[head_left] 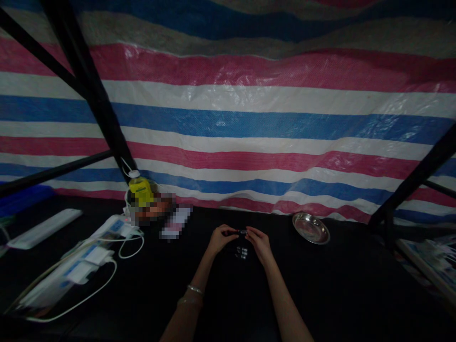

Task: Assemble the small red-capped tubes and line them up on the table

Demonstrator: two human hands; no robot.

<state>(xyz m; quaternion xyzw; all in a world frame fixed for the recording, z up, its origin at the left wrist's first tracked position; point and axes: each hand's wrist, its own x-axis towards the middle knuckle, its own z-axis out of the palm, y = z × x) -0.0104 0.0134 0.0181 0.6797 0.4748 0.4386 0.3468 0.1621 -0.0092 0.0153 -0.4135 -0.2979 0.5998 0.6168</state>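
Observation:
Over the middle of the dark table, my left hand and my right hand meet at a small dark, shiny piece. Both hands pinch it between thumb and fingers, one at each end. It is too small and dim for me to name its kind. Just below it, between my wrists, several small shiny clear or metallic pieces lie on the black tabletop. A bracelet circles my left wrist.
A round metal dish stands at right. On the left are a white power strip with plugs and looping cables, a yellow bottle and a blurred flat item. Behind hangs a striped tarp with black frame bars.

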